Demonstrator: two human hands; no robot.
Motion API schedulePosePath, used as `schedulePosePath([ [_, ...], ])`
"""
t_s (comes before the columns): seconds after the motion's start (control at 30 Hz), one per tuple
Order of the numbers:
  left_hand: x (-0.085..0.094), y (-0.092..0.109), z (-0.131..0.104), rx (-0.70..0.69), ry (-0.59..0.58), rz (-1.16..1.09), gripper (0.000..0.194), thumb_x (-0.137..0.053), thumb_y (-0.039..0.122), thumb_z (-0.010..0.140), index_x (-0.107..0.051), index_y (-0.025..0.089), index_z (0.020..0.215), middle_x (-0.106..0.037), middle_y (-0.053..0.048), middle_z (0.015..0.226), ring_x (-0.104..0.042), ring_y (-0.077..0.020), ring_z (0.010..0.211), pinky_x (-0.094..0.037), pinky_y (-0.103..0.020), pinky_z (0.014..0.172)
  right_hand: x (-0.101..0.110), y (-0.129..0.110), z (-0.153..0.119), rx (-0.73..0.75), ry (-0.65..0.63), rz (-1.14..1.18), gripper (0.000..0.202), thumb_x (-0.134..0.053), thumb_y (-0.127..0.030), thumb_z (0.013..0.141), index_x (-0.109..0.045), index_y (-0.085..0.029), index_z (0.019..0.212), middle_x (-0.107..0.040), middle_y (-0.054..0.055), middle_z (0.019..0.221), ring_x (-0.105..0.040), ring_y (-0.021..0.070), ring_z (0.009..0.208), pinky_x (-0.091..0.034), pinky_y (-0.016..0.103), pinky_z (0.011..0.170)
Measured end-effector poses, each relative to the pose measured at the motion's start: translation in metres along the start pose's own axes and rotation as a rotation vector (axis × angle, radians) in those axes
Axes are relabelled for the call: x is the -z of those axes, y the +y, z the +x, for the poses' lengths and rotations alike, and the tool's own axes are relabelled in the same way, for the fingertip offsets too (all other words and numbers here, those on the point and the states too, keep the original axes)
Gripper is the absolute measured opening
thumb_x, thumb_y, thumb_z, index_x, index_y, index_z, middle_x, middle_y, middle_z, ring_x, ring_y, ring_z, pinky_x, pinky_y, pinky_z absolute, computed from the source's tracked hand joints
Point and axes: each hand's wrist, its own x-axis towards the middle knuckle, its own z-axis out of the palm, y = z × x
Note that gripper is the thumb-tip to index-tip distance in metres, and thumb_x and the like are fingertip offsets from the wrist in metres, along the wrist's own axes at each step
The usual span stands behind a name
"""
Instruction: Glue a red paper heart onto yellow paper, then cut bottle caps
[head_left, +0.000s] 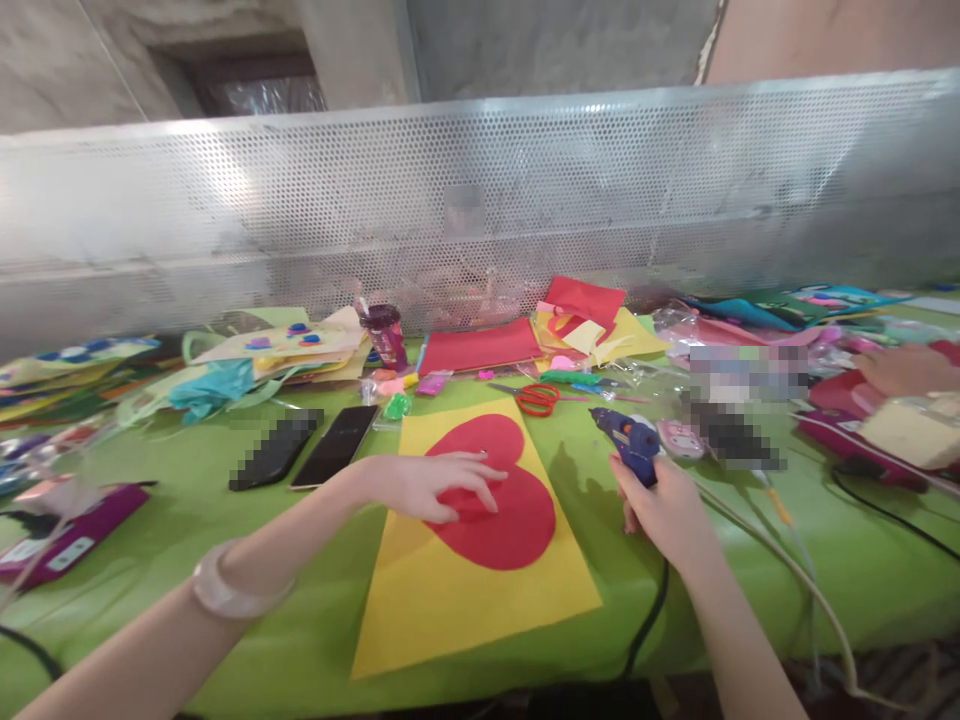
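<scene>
A yellow sheet (420,620) lies on the green tabletop, with a red heart (510,530) on top of it, its lobes pointing up and to the right. Over the heart's left part rests my left hand (442,485), fingers spread and palm down, holding nothing; a pale bangle circles that wrist. My right hand (667,505) is closed around the handle of a dark blue glue gun (634,440), right of the yellow sheet. The gun's nozzle points away and to the left, clear of the heart. A black cord runs down below the hand.
Orange-handled scissors (537,400) lie beyond the sheet. Two phones, a black one (337,445) among them, are at the left. A purple cup (385,338) and red sheets (480,345) stand before a perforated metal panel (480,220). Another person's hand (911,370) is at the right, near a power strip (847,440).
</scene>
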Motion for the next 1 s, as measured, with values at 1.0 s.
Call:
schedulePosePath([
  [1.0,-0.013,-0.004,-0.018,0.058,0.163,-0.130,0.031,-0.047,0.011,0.084,-0.062,0.026,0.107,-0.053,0.000,0.138,-0.039,-0.0233,0.134,-0.032,-0.038,0.110,0.002,-0.004,-0.003,-0.007,-0.027,0.025,0.021,-0.052,-0.044,0.080,-0.052,-0.025,0.071,-0.052,-0.005,0.034,-0.056,0.0216,0.034,-0.044,0.031,0.042],
])
